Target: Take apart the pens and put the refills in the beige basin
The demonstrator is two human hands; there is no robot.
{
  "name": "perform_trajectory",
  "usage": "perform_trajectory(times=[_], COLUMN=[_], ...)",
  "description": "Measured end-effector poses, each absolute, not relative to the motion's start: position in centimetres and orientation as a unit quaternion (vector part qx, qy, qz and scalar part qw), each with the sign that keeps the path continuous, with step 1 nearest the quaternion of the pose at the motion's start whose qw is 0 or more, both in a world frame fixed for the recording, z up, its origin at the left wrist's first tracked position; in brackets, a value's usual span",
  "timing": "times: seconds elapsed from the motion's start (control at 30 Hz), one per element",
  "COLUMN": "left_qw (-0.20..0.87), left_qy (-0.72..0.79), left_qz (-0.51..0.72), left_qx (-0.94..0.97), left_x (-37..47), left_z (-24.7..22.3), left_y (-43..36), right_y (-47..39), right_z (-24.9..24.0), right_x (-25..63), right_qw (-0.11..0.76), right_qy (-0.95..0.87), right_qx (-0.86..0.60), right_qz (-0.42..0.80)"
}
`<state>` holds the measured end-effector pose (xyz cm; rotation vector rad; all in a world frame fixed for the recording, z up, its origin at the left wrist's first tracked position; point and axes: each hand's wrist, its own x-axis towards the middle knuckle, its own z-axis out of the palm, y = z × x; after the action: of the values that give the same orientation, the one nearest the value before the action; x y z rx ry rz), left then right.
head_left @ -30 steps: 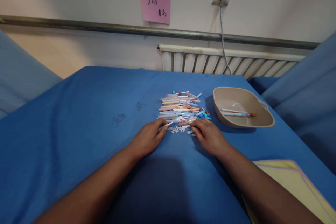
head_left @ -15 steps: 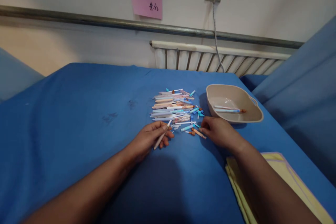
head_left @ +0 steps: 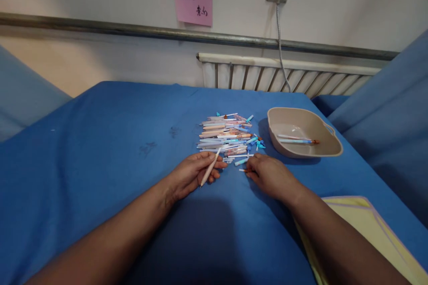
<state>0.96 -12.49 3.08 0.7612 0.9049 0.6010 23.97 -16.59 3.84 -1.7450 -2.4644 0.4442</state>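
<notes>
My left hand is closed round a pale peach pen barrel, held tilted, with a thin white tube sticking out of its upper end. My right hand has its fingers bent together, low over the cloth. Under them lies the spot where an orange pen barrel showed earlier; what they grip is hidden. By these fingertips are a small brown pen piece and a teal pen barrel. Just beyond both hands, many pen parts lie in rows, with blue and teal clip pieces at their right end.
A beige plastic basin stands at the right, holding a few pens. A folded yellow cloth lies near my right forearm. The blue-covered table meets a wall with a radiator and a plugged-in cable.
My right hand has moved left and nearer, over the orange pen barrel, which is now covered. My left hand keeps the peach barrel, turned slightly. The view has shifted a little.
</notes>
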Motion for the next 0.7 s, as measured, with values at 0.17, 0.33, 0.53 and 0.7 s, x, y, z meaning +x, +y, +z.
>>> perform_trajectory(times=[0.17, 0.33, 0.53, 0.7], left_qw=[0.792, 0.79, 0.785, 0.767], left_qy=[0.412, 0.418, 0.418, 0.416], left_qz=[0.277, 0.275, 0.282, 0.278], left_qx=[0.355, 0.353, 0.359, 0.402], left_x=[0.9, 0.9, 0.8, 1.0], left_z=[3.1, 3.0, 2.8, 2.7], left_y=[-12.6, -12.5, -12.4, -12.5], right_y=[-16.5, -16.6, -15.6, -14.6], right_z=[3.5, 3.5, 3.0, 2.5], right_x=[24.2, 24.5, 24.2, 24.3], right_qw=[0.062, 0.071, 0.1, 0.093], right_qy=[-0.808, -0.806, -0.808, -0.819], right_qx=[-0.567, -0.567, -0.574, -0.557], right_qz=[0.147, 0.154, 0.088, 0.096])
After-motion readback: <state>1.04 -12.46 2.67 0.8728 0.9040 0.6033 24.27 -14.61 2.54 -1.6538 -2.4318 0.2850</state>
